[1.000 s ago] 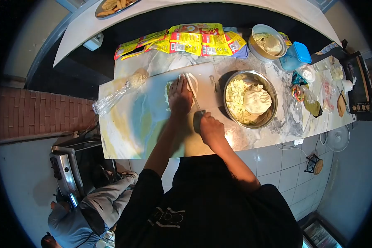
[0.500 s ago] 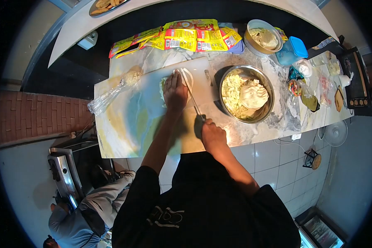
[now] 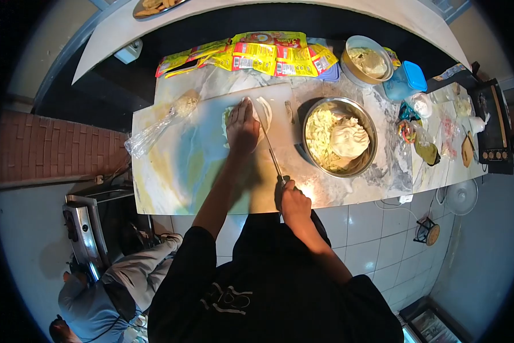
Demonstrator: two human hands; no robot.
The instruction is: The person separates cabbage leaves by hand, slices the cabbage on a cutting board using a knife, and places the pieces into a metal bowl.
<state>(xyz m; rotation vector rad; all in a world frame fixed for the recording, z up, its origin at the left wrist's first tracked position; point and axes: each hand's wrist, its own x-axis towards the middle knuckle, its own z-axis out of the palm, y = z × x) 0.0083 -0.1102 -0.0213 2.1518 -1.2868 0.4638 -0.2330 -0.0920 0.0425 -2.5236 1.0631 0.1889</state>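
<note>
On a pale cutting board [image 3: 211, 154], my left hand [image 3: 243, 128] lies over a piece of cabbage [image 3: 226, 123], fingers together, holding it down. Most of the piece is hidden under the palm. A thin pale slice [image 3: 265, 108] lies just right of my fingertips. My right hand [image 3: 296, 204] is wrapped round the dark handle of a long knife [image 3: 272, 153], whose blade points away from me, its tip beside the cabbage. To the right stands a steel bowl [image 3: 373, 152] with shredded cabbage [image 3: 321, 134] and a large pale cabbage chunk [image 3: 348, 140].
Yellow sachets [image 3: 257, 57] line the counter's back. A tub [image 3: 354, 71] and a blue-lidded container [image 3: 404, 80] stand back right. A clear plastic bag [image 3: 154, 134] lies left. A person [image 3: 105, 291] is low at the left, near a stove [image 3: 85, 228].
My right hand has drawn the knife back toward me, away from the far end of the cabbage. The thin slice now shows apart from the blade. My left hand stays on the cabbage.
</note>
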